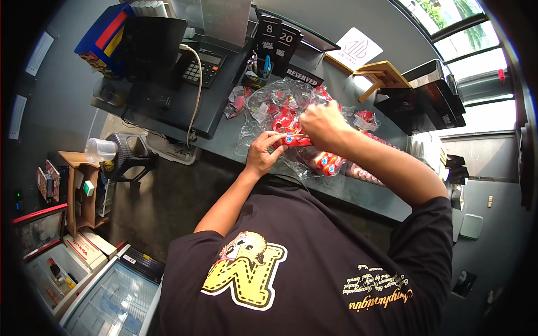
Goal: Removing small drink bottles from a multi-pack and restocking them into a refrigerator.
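My left hand (264, 154) pinches the end of a red printed plastic pack (297, 140) with a blue round mark on it. Just right of it, my right hand (323, 122) is curled above the pack's other end. Its fingertips are hidden, and whether it grips anything cannot be made out. Beneath both hands spreads a crumpled clear plastic bag (261, 93) with red wrappers (282, 122) in and around it. More red packs (327, 163) lie close to the counter's front edge. Beside them, partly behind my right forearm, are rows of small bottles (363, 173).
A calculator (201, 69), a white cable (197, 101) and a pen holder (258, 75) occupy the left of the counter (222, 136). Behind the bag stands a reserved sign (304, 75). A wooden stand (374, 75) and a black box (424, 101) are at right. A glass-topped freezer (113, 298) sits lower left.
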{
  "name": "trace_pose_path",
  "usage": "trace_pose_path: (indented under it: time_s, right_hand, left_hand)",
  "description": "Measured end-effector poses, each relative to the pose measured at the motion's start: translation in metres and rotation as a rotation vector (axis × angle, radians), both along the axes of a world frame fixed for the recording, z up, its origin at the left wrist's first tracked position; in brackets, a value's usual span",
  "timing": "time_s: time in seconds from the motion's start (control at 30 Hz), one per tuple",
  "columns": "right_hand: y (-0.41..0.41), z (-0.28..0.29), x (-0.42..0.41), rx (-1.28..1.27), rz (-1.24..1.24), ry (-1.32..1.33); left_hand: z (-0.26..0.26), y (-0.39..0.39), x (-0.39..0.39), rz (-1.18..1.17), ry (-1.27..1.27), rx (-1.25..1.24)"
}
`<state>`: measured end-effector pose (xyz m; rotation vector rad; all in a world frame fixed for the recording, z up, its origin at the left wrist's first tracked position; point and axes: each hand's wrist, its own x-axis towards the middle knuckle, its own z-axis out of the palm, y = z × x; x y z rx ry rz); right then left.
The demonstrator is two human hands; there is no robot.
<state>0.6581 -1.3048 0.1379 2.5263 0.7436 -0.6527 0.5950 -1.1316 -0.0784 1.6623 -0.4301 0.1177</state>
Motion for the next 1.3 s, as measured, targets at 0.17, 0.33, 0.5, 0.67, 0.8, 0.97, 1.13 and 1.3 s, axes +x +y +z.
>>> trace_pose_path:
  time_s: [0.17,0.33,0.5,0.67,0.8,0.97,1.13,1.3]
  right_hand:
    - [-0.033,0.033,-0.003,-0.072,-0.087,-0.073]
    - [-0.039,0.0,-0.015,0.006,-0.093,-0.067]
    - [-0.027,-0.018,-0.01,0.026,-0.07,-0.103]
    - [-0.024,-0.029,0.0,0.031,0.01,-0.067]
    - [-0.018,-0.015,0.009,0.002,0.061,0.003]
    - [-0.037,0.017,-0.009,-0.032,-0.01,-0.18]
    - [-0.058,0.016,-0.007,-0.148,-0.101,-0.148]
    - [-0.061,-0.006,-0.014,-0.081,-0.113,-0.125]
  left_hand:
    - [0.002,-0.001,-0.001,0.022,-0.009,0.036]
    - [0.0,-0.001,0.0,0.012,0.013,0.018]
    - [0.001,0.0,-0.001,0.005,0.006,0.021]
    - [0.001,-0.002,0.001,-0.006,-0.006,0.011]
    - [-0.002,-0.001,0.0,0.004,-0.005,0.004]
    - [-0.001,0.0,0.002,0.003,-0.016,0.02]
    - [-0.003,0.001,0.002,-0.012,-0.013,0.02]
    - [-0.001,0.0,0.003,-0.02,0.0,0.014]
